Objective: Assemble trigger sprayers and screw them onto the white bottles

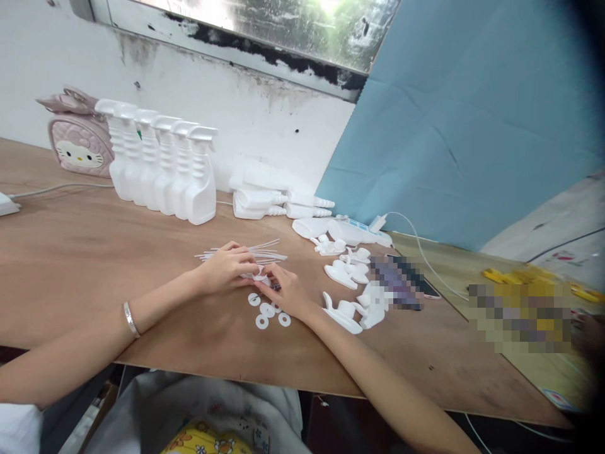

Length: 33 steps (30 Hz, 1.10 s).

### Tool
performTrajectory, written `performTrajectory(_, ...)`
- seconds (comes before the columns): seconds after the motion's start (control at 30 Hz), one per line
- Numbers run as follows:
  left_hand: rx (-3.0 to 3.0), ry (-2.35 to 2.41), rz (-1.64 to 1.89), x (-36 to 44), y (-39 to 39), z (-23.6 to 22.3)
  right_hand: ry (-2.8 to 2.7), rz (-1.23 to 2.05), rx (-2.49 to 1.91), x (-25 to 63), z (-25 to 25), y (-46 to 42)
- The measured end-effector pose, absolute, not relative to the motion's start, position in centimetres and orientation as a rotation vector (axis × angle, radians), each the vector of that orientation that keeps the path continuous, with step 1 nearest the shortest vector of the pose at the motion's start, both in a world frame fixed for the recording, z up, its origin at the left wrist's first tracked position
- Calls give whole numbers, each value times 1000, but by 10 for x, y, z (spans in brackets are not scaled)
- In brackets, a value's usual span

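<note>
Brown table point(189, 343) bears white bottles point(201, 195), thin tubes point(271, 253), washers point(261, 321), probably spray heads point(343, 313)

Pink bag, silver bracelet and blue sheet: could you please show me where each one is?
Pink bag point(79, 155): head view, on the cat face at its front.
Silver bracelet point(131, 320): head view, middle of the band.
Blue sheet point(449, 126): head view, near the middle of its hanging surface.

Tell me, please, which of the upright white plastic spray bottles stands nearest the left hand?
The right-end bottle stands nearest the left hand; the others line up leftward, toward the pink quilted bag.
</note>
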<state>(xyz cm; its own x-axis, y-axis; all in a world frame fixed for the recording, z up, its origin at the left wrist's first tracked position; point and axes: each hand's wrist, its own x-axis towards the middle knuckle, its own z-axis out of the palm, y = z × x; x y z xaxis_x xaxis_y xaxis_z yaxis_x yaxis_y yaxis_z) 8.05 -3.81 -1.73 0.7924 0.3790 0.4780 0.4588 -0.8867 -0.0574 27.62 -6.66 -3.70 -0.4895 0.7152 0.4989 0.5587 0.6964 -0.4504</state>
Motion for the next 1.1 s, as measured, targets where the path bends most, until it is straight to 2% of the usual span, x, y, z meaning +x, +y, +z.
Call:
performTrajectory(0.77, -2816, -686, -739, 82, -38, -19, -2233, 265, -907, 277, -41, -63)
performTrajectory(1.1, -2781, -682, -639, 83, -41, -14, -2284, 198, -964, 275, -36, -66)
